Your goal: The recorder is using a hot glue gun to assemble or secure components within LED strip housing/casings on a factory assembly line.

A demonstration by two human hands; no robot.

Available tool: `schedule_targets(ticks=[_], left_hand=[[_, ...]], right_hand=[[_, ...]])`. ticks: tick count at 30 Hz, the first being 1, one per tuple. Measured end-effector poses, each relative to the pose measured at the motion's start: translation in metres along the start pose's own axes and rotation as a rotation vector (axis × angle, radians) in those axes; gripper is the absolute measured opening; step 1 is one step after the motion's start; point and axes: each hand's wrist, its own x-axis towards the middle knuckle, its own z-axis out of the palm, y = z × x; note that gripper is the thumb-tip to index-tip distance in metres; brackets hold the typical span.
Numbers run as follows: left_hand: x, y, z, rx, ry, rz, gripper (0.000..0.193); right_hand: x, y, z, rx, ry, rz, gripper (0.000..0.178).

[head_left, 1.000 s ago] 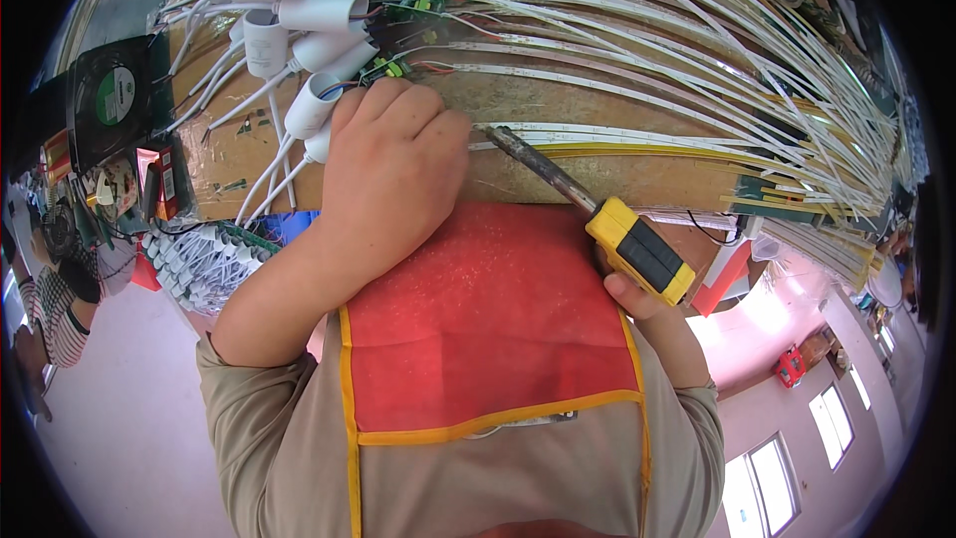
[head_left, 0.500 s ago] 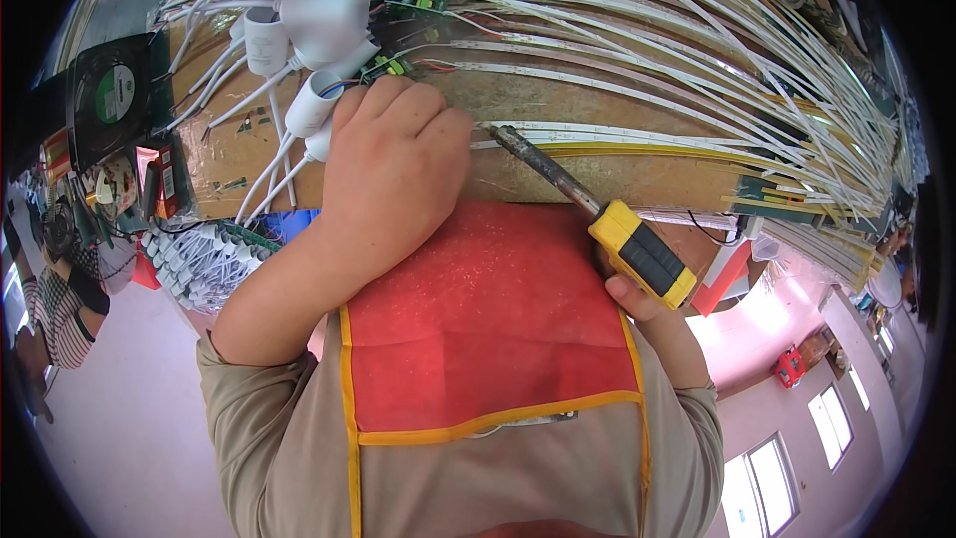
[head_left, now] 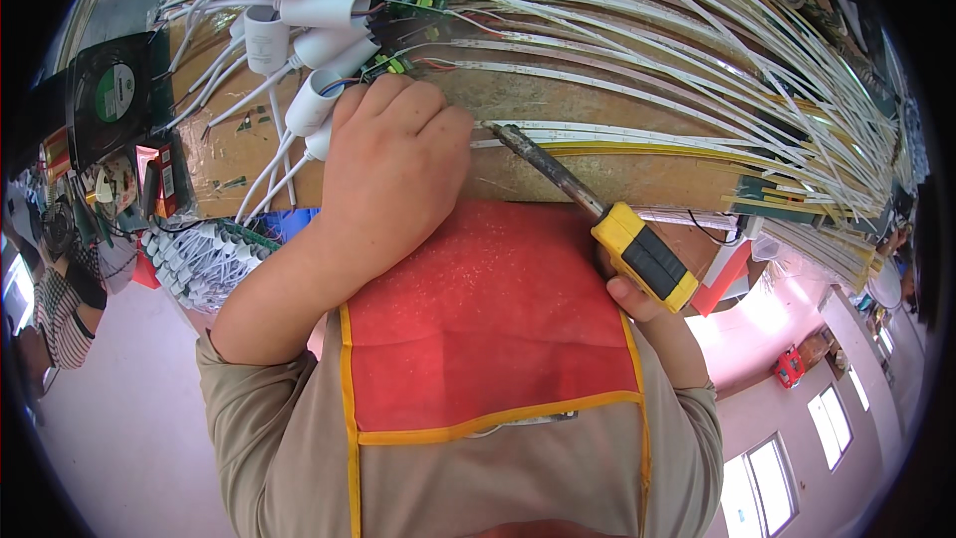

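Observation:
My left hand (head_left: 398, 155) is closed at the bench's near edge, knuckles up. Its curled fingertips, and whatever they pinch, are hidden from above. In my right hand (head_left: 637, 299) is a soldering iron (head_left: 645, 257) with a yellow-and-black handle. The iron's dark shaft slants up and left, its tip close to the right side of my left hand, beside the ends of thin white strips (head_left: 637, 133). Just left of my left hand lie white plastic cylinders (head_left: 313, 103) with white cables. A small green circuit board (head_left: 396, 64) with wires sits above my left knuckles.
Many long white strips (head_left: 637, 25) fan across the wooden bench (head_left: 498, 180) to the right. At the left stand a black fan (head_left: 110, 95) and a small red box (head_left: 156, 180). Bundled white cables (head_left: 209, 264) hang below the bench edge. Another person's striped sleeve (head_left: 65, 319) shows at far left.
The soldering iron has shifted very slightly down and right. My left hand stays in place. The other person at far left has moved a little.

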Motion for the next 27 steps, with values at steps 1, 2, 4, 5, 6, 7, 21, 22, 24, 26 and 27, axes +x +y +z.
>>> schedule_targets(ticks=[1, 2, 4, 5, 6, 7, 21, 22, 24, 26, 27], left_hand=[[0.0, 0.0, 0.0, 0.002, -0.001, 0.001, 0.014], [0.0, 0.0, 0.0, 0.002, -0.001, 0.0, 0.014], [0.0, 0.0, 0.0, 0.001, -0.001, 0.0, 0.014], [-0.001, 0.0, 0.0, 0.002, 0.0, 0.0, 0.014], [-0.001, 0.0, 0.0, 0.003, 0.001, 0.0, 0.014], [0.0, 0.0, 0.001, 0.004, 0.001, 0.001, 0.014], [0.0, 0.0, 0.0, 0.001, -0.003, -0.004, 0.014], [0.0, 0.0, 0.0, 0.004, -0.004, -0.003, 0.014], [0.0, 0.0, 0.0, 0.007, -0.004, -0.003, 0.014], [0.0, 0.0, 0.0, 0.008, -0.005, -0.004, 0.013], [0.0, 0.0, 0.0, 0.008, -0.007, -0.005, 0.013]], right_hand=[[-0.001, 0.0, 0.0, -0.01, 0.0, 0.003, 0.05], [0.0, 0.0, -0.001, -0.013, -0.002, 0.01, 0.051], [0.002, -0.004, -0.001, -0.013, -0.006, 0.028, 0.051], [0.003, -0.005, -0.001, -0.01, -0.007, 0.035, 0.051], [0.003, -0.005, -0.001, -0.006, -0.007, 0.041, 0.051], [0.002, -0.004, -0.001, -0.001, -0.006, 0.043, 0.051], [-0.002, 0.004, -0.001, -0.028, 0.013, 0.03, 0.053], [0.0, 0.002, -0.001, -0.024, 0.006, 0.022, 0.052], [0.002, 0.001, -0.002, -0.019, -0.007, -0.016, 0.049], [0.002, 0.003, -0.002, -0.019, -0.009, -0.062, 0.047], [0.003, 0.002, -0.002, -0.018, -0.006, -0.077, 0.046]])
